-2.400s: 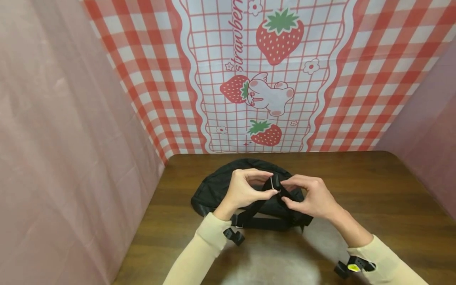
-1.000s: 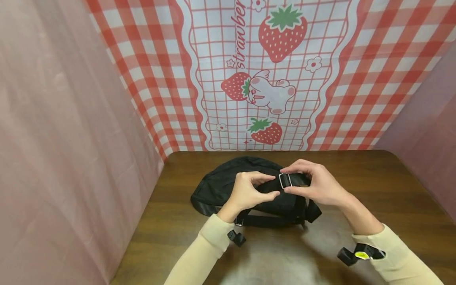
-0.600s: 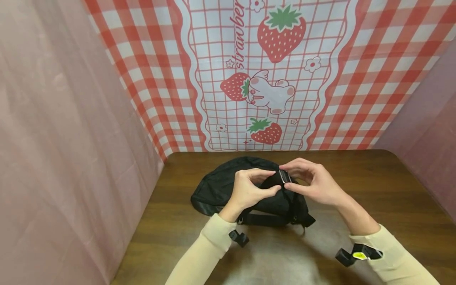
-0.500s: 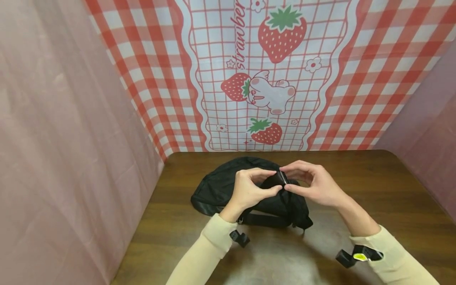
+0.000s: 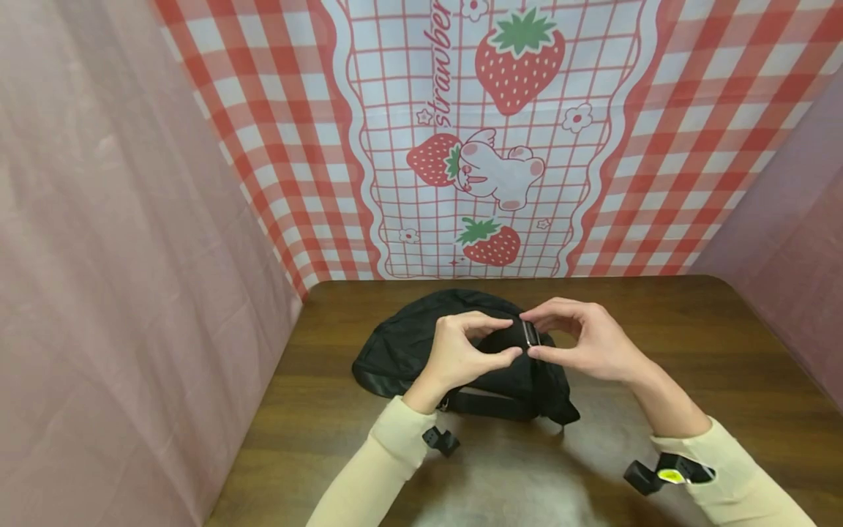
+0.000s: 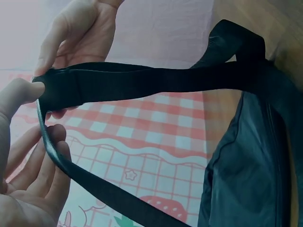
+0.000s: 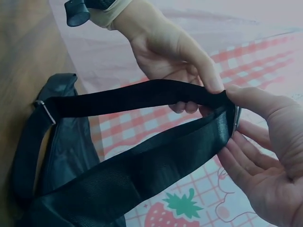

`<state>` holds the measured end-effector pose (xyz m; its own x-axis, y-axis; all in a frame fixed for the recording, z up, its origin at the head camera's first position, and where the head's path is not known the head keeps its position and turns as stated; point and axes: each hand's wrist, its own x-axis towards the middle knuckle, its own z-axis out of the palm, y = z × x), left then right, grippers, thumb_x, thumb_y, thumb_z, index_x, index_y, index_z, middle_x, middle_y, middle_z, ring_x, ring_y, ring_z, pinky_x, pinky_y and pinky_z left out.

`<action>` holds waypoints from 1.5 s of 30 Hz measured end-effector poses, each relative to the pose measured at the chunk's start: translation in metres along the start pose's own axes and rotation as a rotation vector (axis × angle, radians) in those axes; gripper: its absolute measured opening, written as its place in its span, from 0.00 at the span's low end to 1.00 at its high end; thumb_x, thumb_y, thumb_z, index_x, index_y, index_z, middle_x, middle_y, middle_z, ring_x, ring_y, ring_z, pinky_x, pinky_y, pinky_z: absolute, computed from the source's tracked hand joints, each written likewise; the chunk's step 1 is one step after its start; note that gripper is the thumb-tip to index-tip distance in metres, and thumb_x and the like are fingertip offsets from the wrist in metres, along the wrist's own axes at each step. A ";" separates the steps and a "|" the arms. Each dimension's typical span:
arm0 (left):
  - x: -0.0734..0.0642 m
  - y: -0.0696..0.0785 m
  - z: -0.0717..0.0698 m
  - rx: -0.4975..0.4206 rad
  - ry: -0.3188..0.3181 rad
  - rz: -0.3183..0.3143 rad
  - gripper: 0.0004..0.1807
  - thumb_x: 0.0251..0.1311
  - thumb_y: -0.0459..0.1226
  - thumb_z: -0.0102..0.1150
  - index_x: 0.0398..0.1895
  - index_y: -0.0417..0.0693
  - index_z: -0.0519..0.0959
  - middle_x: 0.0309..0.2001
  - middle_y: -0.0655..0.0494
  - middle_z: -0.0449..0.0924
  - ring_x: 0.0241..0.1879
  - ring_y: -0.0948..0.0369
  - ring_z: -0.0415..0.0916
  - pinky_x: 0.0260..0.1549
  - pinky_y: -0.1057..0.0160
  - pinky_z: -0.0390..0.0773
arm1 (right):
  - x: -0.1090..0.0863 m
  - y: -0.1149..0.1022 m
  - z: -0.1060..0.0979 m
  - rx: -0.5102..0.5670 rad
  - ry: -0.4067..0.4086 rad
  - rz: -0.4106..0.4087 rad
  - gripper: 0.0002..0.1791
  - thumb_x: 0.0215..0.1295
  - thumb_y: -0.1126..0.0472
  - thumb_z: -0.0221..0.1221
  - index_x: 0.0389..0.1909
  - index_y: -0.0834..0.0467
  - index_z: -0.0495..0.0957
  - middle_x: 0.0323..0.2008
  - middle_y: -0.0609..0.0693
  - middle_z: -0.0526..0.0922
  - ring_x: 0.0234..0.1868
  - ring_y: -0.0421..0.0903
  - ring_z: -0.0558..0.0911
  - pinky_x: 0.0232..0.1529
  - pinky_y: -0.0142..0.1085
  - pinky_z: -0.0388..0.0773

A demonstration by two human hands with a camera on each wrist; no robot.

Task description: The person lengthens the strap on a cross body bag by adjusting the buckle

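A black fabric bag (image 5: pixel 402 344) lies on the table, its webbing strap raised in a loop. My left hand (image 5: pixel 454 351) pinches the strap (image 6: pixel 142 85) between thumb and fingertips, just left of a metal slide buckle (image 5: pixel 530 334). From the other side, my right hand (image 5: pixel 596 348) pinches the strap at that buckle, thumb below and fingers above in the head view. The two hands' fingertips nearly meet there. In the right wrist view, the buckle shows edge-on beside the right fingers, and a second metal slider (image 7: pixel 47 112) sits on the strap near the bag.
The brown wooden table (image 5: pixel 691 366) stands against a red checked strawberry cloth (image 5: pixel 500 168). Pink drapes (image 5: pixel 132 256) hang at the sides. Each sleeved wrist wears a small black camera (image 5: pixel 441 441). A lower strap (image 5: pixel 490 405) lies along the bag's near edge.
The buckle has shifted right and turned between my hands. About a second ago my right hand stretched the strap rightward with the buckle face showing; the strap has since folded back.
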<state>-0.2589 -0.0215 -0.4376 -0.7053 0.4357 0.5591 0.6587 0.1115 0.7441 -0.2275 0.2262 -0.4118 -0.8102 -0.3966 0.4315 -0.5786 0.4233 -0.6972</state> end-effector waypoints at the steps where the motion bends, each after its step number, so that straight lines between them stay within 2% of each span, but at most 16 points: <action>1: 0.000 0.000 0.000 -0.005 -0.008 -0.002 0.19 0.53 0.35 0.82 0.49 0.42 0.92 0.43 0.47 0.93 0.42 0.59 0.91 0.46 0.70 0.89 | 0.000 0.000 -0.001 -0.012 -0.005 0.005 0.26 0.55 0.66 0.80 0.56 0.53 0.87 0.49 0.46 0.89 0.47 0.37 0.87 0.53 0.24 0.85; 7: 0.002 0.000 0.002 -0.007 -0.068 -0.060 0.17 0.50 0.33 0.82 0.45 0.41 0.92 0.42 0.46 0.93 0.42 0.59 0.91 0.47 0.70 0.89 | 0.001 -0.002 0.001 -0.081 -0.064 0.084 0.25 0.57 0.60 0.81 0.56 0.52 0.88 0.49 0.44 0.91 0.47 0.35 0.88 0.52 0.27 0.86; 11: 0.001 -0.003 0.005 0.027 -0.091 -0.090 0.17 0.51 0.33 0.82 0.46 0.41 0.92 0.42 0.46 0.93 0.41 0.58 0.91 0.45 0.73 0.88 | 0.000 -0.001 0.006 -0.049 -0.093 0.165 0.24 0.57 0.58 0.80 0.56 0.55 0.88 0.50 0.50 0.91 0.47 0.38 0.89 0.51 0.32 0.89; 16: 0.002 -0.004 0.006 0.014 -0.057 -0.104 0.19 0.53 0.34 0.81 0.49 0.43 0.92 0.43 0.48 0.93 0.45 0.57 0.91 0.49 0.70 0.89 | 0.001 -0.001 0.007 -0.009 -0.032 0.250 0.24 0.56 0.59 0.81 0.53 0.58 0.89 0.50 0.56 0.91 0.45 0.36 0.91 0.47 0.32 0.91; 21: 0.000 -0.006 0.007 -0.033 -0.053 -0.097 0.27 0.49 0.35 0.85 0.55 0.44 0.90 0.47 0.49 0.91 0.46 0.61 0.89 0.50 0.69 0.88 | 0.003 0.000 0.005 0.025 -0.018 0.255 0.20 0.57 0.61 0.80 0.50 0.58 0.88 0.47 0.55 0.89 0.43 0.36 0.89 0.47 0.30 0.90; 25: -0.001 -0.008 0.012 -0.036 -0.015 -0.071 0.29 0.47 0.36 0.88 0.56 0.45 0.90 0.47 0.49 0.91 0.46 0.66 0.86 0.49 0.71 0.88 | 0.004 0.003 0.004 0.148 -0.051 0.229 0.18 0.61 0.64 0.77 0.50 0.60 0.84 0.43 0.54 0.85 0.41 0.41 0.86 0.44 0.31 0.88; 30: 0.000 -0.009 0.018 -0.125 0.044 -0.032 0.25 0.49 0.31 0.85 0.53 0.42 0.90 0.48 0.46 0.91 0.50 0.63 0.88 0.54 0.67 0.88 | 0.003 0.007 0.003 0.420 -0.116 0.216 0.16 0.69 0.71 0.68 0.55 0.66 0.79 0.45 0.50 0.85 0.44 0.43 0.87 0.44 0.34 0.90; 33: 0.000 -0.008 0.021 -0.176 0.036 -0.006 0.25 0.51 0.29 0.83 0.55 0.39 0.89 0.50 0.43 0.91 0.51 0.61 0.90 0.54 0.64 0.89 | 0.002 0.009 0.001 0.553 -0.154 0.197 0.15 0.70 0.74 0.65 0.56 0.64 0.79 0.46 0.47 0.85 0.45 0.41 0.88 0.44 0.36 0.91; 36: 0.000 -0.005 0.021 -0.191 0.018 0.010 0.24 0.51 0.28 0.82 0.54 0.37 0.89 0.50 0.42 0.92 0.50 0.61 0.90 0.50 0.64 0.91 | 0.002 0.010 -0.001 0.615 -0.186 0.164 0.15 0.70 0.77 0.64 0.54 0.62 0.81 0.44 0.46 0.86 0.43 0.41 0.89 0.43 0.37 0.91; 41: 0.001 -0.002 0.020 -0.225 -0.022 0.008 0.23 0.52 0.28 0.82 0.54 0.37 0.89 0.49 0.42 0.92 0.47 0.64 0.91 0.48 0.62 0.92 | 0.002 0.010 -0.003 0.580 -0.168 0.144 0.13 0.68 0.77 0.66 0.50 0.64 0.83 0.42 0.46 0.89 0.41 0.42 0.90 0.42 0.38 0.92; 45: 0.001 -0.001 0.018 -0.216 -0.041 0.006 0.25 0.50 0.29 0.84 0.54 0.39 0.89 0.48 0.44 0.92 0.48 0.66 0.90 0.49 0.60 0.92 | 0.000 0.004 -0.006 0.407 -0.125 0.115 0.12 0.65 0.77 0.69 0.48 0.67 0.84 0.42 0.46 0.89 0.41 0.41 0.90 0.42 0.36 0.91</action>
<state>-0.2558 -0.0049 -0.4443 -0.6872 0.4720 0.5522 0.5885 -0.0838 0.8041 -0.2308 0.2329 -0.4114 -0.8349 -0.4721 0.2830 -0.3809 0.1245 -0.9162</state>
